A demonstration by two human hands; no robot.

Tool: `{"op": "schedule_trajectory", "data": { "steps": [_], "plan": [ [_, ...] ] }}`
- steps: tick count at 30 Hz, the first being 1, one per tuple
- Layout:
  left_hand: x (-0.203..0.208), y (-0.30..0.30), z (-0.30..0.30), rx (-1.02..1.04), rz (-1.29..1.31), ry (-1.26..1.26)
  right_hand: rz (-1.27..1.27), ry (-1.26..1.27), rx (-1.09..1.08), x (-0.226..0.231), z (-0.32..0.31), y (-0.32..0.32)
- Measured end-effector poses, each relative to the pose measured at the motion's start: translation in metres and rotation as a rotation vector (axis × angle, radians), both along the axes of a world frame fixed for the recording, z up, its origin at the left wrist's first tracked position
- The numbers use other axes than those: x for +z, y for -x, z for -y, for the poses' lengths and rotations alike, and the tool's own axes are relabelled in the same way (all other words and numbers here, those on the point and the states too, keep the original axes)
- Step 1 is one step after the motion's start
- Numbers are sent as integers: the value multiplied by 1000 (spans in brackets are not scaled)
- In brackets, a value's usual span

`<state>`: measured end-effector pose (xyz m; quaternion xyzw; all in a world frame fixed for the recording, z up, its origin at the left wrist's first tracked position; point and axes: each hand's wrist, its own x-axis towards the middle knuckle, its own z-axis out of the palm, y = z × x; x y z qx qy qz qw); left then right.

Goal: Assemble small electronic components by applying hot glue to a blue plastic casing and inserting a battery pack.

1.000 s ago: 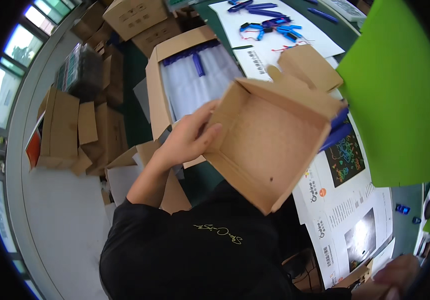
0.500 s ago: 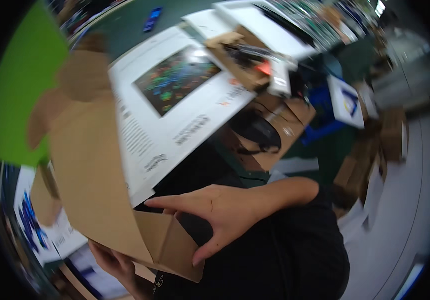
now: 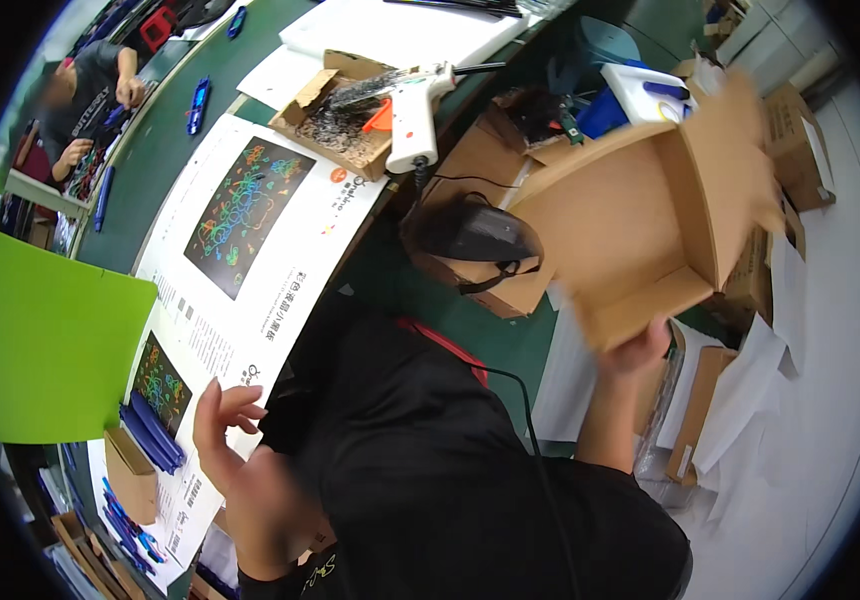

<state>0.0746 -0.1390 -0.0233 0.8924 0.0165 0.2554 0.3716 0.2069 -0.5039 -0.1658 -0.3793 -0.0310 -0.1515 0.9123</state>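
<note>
Cannot see most fingers of the right hand (image 3: 638, 352), hidden behind the open cardboard box (image 3: 620, 215); cannot trace that box's upper right flap, smeared by motion. Can find only a blur around the base of the left hand (image 3: 233, 462). Cannot identify the tiny parts before the co-worker (image 3: 90, 115), blurred at the head, along the far edge of the worktop (image 3: 155, 165). Cannot sort the dark tangle in the small box (image 3: 335, 150), partly covered by the white glue gun (image 3: 415, 120). Can follow the black shirt (image 3: 430, 470) only to the lower picture edge.
</note>
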Motion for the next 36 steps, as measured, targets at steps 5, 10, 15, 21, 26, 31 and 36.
{"op": "schedule_trajectory", "data": {
  "steps": [5,10,15,21,26,31,36],
  "plan": [
    [-34,33,-51,370,-235,44,-545,-62,-139,-131,82,-102],
    [-43,103,-91,729,-299,128,-809,-314,42,-202,1,-175],
    [-40,185,-108,1091,-337,149,-623,-117,316,-251,-36,-221],
    [-5,256,-163,1386,-181,-133,-960,220,488,-260,-49,-232],
    [-21,290,-182,1404,-209,-289,-1075,331,529,-246,-69,-235],
    [-24,272,-234,1107,-536,-566,-1179,358,491,-226,-78,-241],
    [-27,252,-302,798,-602,-781,-1134,407,558,-226,-38,-209]
  ]
}}
